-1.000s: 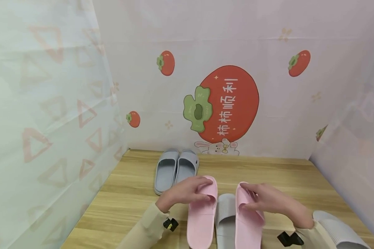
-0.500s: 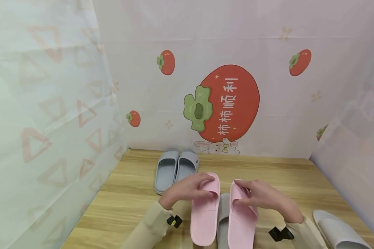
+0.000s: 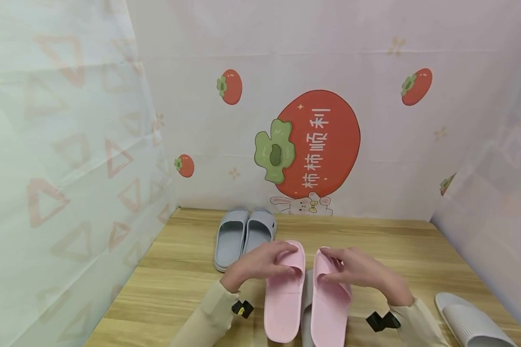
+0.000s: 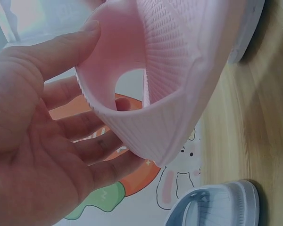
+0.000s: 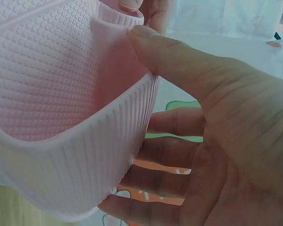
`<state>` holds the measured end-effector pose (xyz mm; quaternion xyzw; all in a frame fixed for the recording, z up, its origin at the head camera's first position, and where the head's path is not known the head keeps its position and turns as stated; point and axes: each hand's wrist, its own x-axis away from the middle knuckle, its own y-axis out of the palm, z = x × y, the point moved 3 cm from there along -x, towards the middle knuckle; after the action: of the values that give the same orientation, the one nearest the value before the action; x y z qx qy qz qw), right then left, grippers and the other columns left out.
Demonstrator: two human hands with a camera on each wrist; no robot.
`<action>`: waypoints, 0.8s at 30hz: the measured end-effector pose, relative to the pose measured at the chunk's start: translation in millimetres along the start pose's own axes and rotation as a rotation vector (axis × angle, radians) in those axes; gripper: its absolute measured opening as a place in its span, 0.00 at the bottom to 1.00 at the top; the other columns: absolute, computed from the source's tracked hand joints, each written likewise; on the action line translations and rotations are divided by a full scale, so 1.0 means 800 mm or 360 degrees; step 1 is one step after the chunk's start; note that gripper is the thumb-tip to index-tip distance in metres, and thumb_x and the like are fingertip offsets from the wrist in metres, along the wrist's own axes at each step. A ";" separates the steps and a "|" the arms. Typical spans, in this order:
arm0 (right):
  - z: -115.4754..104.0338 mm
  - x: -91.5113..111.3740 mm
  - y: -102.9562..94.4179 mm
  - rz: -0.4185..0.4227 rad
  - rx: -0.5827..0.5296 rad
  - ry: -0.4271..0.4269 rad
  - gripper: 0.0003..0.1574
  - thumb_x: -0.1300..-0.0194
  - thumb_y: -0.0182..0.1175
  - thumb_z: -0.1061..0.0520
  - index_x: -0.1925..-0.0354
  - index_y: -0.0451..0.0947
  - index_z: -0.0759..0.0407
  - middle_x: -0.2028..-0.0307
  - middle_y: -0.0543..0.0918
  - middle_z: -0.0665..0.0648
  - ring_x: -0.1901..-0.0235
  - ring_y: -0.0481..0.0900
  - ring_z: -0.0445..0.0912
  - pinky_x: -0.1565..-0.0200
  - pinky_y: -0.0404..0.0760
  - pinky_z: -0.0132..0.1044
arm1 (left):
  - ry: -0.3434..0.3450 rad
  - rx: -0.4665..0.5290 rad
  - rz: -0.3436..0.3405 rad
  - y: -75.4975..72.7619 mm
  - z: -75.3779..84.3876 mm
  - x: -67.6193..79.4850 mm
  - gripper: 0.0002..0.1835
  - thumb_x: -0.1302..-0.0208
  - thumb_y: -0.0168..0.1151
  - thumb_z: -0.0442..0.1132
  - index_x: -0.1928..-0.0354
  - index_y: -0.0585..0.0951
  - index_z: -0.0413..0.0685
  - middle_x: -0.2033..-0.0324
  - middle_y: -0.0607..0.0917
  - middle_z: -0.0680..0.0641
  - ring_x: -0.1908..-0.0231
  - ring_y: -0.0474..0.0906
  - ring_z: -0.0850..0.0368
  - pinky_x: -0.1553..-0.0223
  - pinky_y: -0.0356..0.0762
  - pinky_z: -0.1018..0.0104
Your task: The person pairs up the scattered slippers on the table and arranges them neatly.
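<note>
A pair of pink slippers hangs side by side above the wooden table in the head view. My left hand (image 3: pixel 260 262) pinches the ribbed strap of the left pink slipper (image 3: pixel 283 311), thumb at the strap's edge and fingers on its outer side. By its strap, too, my right hand (image 3: pixel 360 270) holds the right pink slipper (image 3: pixel 331 315), which tilts slightly. Between and below the two lies a grey slipper (image 3: pixel 308 291), mostly covered by them. Seen close, the left slipper's strap (image 4: pixel 146 125) and the right slipper's strap (image 5: pixel 85 155) bow away from their soles.
Two blue-grey slippers (image 3: pixel 230 241) stand together at the back left of the wooden table (image 3: pixel 165 289), close to my left hand. A light grey slipper (image 3: pixel 473 318) lies at the right edge. Printed cloth walls (image 3: pixel 373 193) enclose the back and sides.
My right hand has moved left with its pink slipper, and the left hand slightly right and up. The pink slippers are now closer together, covering more of the grey slipper.
</note>
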<state>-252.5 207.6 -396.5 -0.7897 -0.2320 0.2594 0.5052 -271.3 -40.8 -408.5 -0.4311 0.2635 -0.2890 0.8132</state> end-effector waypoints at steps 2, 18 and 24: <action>-0.002 -0.004 -0.001 -0.0004 0.0008 -0.0007 0.42 0.45 0.69 0.34 0.42 0.77 0.58 0.70 0.78 0.43 0.75 0.67 0.32 0.71 0.69 0.26 | -0.0001 0.0003 0.0002 0.000 0.000 0.000 0.30 0.38 0.66 0.54 0.36 0.75 0.52 0.37 0.78 0.49 0.36 0.73 0.54 0.34 0.69 0.61; -0.012 -0.029 -0.001 -0.0037 -0.0006 -0.0123 0.24 0.44 0.67 0.33 0.59 0.74 0.45 0.79 0.66 0.41 0.78 0.63 0.31 0.74 0.66 0.26 | -0.0044 0.0052 0.0005 -0.007 0.002 -0.004 0.31 0.38 0.65 0.56 0.34 0.74 0.56 0.35 0.76 0.52 0.34 0.71 0.57 0.32 0.66 0.60; -0.010 -0.032 0.001 -0.0034 -0.0012 -0.0108 0.26 0.45 0.68 0.34 0.56 0.76 0.46 0.79 0.67 0.41 0.78 0.63 0.31 0.74 0.67 0.26 | -0.0058 0.0054 0.0022 -0.008 0.001 -0.005 0.31 0.38 0.65 0.57 0.35 0.74 0.56 0.35 0.76 0.52 0.34 0.70 0.56 0.32 0.67 0.59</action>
<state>-266.8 185.9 -390.3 -0.7799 -0.2583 0.2797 0.4968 -275.3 -40.9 -402.0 -0.4205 0.2466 -0.2800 0.8270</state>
